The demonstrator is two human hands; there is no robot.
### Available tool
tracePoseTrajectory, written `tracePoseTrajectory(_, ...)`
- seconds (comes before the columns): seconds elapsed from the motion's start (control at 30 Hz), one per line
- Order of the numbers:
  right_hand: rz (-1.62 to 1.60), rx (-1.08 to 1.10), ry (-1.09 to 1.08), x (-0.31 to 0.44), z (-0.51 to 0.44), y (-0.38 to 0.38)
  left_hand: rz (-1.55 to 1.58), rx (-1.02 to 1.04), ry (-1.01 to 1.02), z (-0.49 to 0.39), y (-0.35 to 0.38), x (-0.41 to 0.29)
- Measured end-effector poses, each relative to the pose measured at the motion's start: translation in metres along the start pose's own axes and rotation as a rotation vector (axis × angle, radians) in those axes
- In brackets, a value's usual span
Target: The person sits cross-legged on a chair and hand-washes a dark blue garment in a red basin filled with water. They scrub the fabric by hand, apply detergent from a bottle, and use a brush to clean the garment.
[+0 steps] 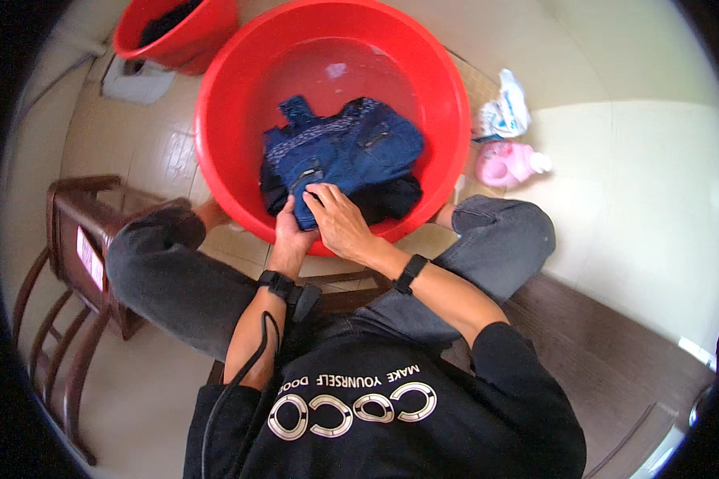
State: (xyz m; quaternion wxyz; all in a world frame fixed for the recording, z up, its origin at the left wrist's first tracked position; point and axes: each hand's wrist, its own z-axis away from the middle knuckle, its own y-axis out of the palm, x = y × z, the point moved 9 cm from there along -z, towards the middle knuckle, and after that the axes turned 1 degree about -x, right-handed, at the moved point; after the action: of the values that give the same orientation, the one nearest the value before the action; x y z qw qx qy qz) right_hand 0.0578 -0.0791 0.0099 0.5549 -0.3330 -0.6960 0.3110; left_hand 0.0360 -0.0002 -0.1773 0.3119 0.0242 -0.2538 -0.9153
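Note:
A wet blue denim garment (341,149) with a zipped pocket and a patterned band lies bunched in a large red plastic basin (227,138). Darker cloth (389,200) shows beneath it, and shallow water (347,69) covers the basin's far floor. At the near rim, my left hand (295,230) grips the garment's lower edge, thumb on top. My right hand (340,220) lies over the same edge, its fingers bent against the denim near the zip. Whether the right fingers pinch the cloth or only press on it is hard to tell.
A red bucket (186,42) with dark cloth inside stands at the far left. Right of the basin are a pink bottle (503,164) with a white cap and a white-and-blue plastic packet (506,111). A brown wooden chair (90,239) is on the left; my knees flank the basin.

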Motion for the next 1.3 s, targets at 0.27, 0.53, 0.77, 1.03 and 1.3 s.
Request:
tracePoseTrajectory(0.27, 0.012, 0.109, 0.144, -0.019, -0.023, -0.136, -0.176, -0.005, 0.160, 0.004, 0.014, -0.028)
tracePoseTrajectory(0.53, -0.450, -0.804, 0.687, -0.175, 0.179, -0.378, -0.501, -0.049, 0.175, -0.010, -0.002, -0.052)
tracePoseTrajectory(0.77, -0.133, -0.247, 1.407, -0.334, 0.400, -0.149, -0.726, -0.109, 0.329, -0.005, -0.010, -0.082)
tracePoseTrajectory(1.03, -0.096, -0.538, 1.583, -0.437, 0.459, -0.026, -0.568, -0.079, 0.315, 0.022, 0.021, -0.063)
tracePoseTrajectory(1.3, 0.004, -0.541, 1.774, -0.432, 0.470, -0.014, -0.657, -0.012, 0.192, 0.034, 0.032, -0.061)
